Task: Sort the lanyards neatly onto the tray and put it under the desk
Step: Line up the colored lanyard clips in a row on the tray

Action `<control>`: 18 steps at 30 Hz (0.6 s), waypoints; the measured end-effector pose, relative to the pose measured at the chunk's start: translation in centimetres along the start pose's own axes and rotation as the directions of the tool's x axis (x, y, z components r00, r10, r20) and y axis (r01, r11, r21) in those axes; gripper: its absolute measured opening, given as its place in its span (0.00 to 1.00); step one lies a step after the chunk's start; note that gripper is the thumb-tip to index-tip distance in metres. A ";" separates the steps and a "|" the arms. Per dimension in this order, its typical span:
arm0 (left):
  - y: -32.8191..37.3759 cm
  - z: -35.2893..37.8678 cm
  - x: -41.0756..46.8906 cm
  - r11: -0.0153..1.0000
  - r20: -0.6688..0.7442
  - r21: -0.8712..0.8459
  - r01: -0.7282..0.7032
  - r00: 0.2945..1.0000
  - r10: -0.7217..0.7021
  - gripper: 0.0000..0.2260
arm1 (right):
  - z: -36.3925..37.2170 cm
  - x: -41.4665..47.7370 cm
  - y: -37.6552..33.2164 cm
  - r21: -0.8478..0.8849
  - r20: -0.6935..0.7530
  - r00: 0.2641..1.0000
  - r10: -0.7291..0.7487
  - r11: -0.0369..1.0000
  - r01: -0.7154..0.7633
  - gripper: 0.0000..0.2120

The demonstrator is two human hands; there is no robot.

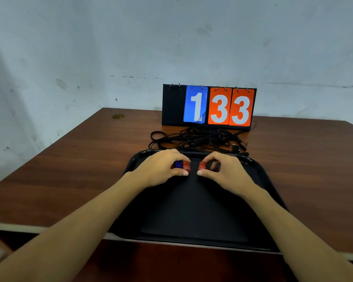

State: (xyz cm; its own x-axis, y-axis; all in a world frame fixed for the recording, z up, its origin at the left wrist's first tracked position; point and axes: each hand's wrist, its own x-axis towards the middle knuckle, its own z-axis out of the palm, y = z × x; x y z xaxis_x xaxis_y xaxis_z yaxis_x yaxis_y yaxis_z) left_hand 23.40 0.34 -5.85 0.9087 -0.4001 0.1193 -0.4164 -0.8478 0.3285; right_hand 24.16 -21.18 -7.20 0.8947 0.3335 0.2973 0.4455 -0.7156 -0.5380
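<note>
A black tray (pixel 259 180) lies on the brown desk (pixel 69 169), its near edge hanging over the desk's front. A tangled heap of black lanyards (pixel 194 139) lies just beyond the tray's far rim, with clips (pixel 235 148) at its right end. Both hands rest inside the tray's far end with fingers curled and thumbs tucked under. Small blue and red patches (pixel 182 165) show under my left hand (pixel 161 167), and a red patch (pixel 202 165) under my right hand (pixel 226 171). I cannot tell whether these are small objects or reflections.
A black flip scoreboard (pixel 209 106) reading 1 33 stands at the back of the desk, right behind the lanyards. A small brass-coloured disc (pixel 118 116) sits near the desk's back left corner. A stained wall rises behind the desk.
</note>
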 end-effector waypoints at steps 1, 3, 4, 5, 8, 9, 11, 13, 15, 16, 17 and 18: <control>0.0 -0.1 0.0 1.000 0.005 -0.004 0.000 1.000 0.000 0.20 | 0.1 0.0 0.0 0.011 0.012 1.000 -0.017 1.000 0.017 0.19; 0.0 -0.2 -0.1 1.000 0.012 -0.008 0.000 1.000 0.000 0.21 | 0.3 0.1 0.0 0.024 0.037 0.998 -0.050 0.998 0.050 0.22; 0.0 -0.2 -0.2 1.000 0.011 -0.011 0.000 1.000 0.000 0.21 | 0.3 0.1 0.0 0.031 0.048 0.997 -0.061 0.998 0.060 0.24; 0.0 -0.2 -0.2 1.000 0.008 -0.014 0.000 1.000 0.000 0.21 | 0.3 0.2 0.1 0.037 0.054 0.996 -0.066 0.997 0.064 0.25; 0.0 -0.2 -0.3 1.000 0.002 -0.026 0.000 1.000 0.000 0.21 | 0.5 0.2 0.2 0.064 0.056 0.997 -0.058 0.996 0.054 0.24; 0.0 -0.2 -0.3 1.000 0.001 -0.030 -0.001 1.000 0.001 0.21 | 0.7 0.3 0.3 0.072 0.055 0.997 -0.059 0.996 0.055 0.24; 0.1 -0.2 -0.2 0.999 0.000 -0.045 -0.001 1.000 0.001 0.22 | 0.9 0.4 0.2 0.086 0.057 0.996 -0.071 0.994 0.066 0.24; 0.0 -0.2 -0.2 0.998 -0.005 -0.065 -0.001 1.000 0.001 0.22 | 1.2 0.5 0.1 0.081 0.067 0.993 -0.093 0.993 0.087 0.23; 0.0 -0.1 -0.2 0.997 -0.014 -0.082 -0.012 1.000 0.011 0.20 | 1.3 0.6 0.0 0.064 0.073 0.991 -0.116 0.992 0.111 0.21; -0.1 -0.1 -0.2 0.996 -0.016 -0.088 -0.016 1.000 0.015 0.20 | 1.3 0.6 0.0 0.060 0.074 0.989 -0.124 0.991 0.120 0.20; -0.1 -0.1 -0.1 0.995 -0.019 -0.093 -0.021 1.000 0.020 0.19 | 1.3 0.6 -0.1 0.061 0.072 0.989 -0.131 0.990 0.126 0.19; -0.2 -0.1 -0.1 0.995 -0.021 -0.096 -0.023 1.000 0.021 0.19 | 1.4 0.6 -0.1 0.063 0.071 0.988 -0.134 0.990 0.130 0.19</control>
State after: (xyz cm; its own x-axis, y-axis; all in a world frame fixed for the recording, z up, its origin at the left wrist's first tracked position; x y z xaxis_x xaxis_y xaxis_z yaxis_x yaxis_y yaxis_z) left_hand 23.41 0.52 -5.84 0.9003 -0.4102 0.1458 -0.4321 -0.8011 0.4142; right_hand 24.72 -20.10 -8.05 0.8271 0.4687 0.3103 0.5589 -0.6265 -0.5433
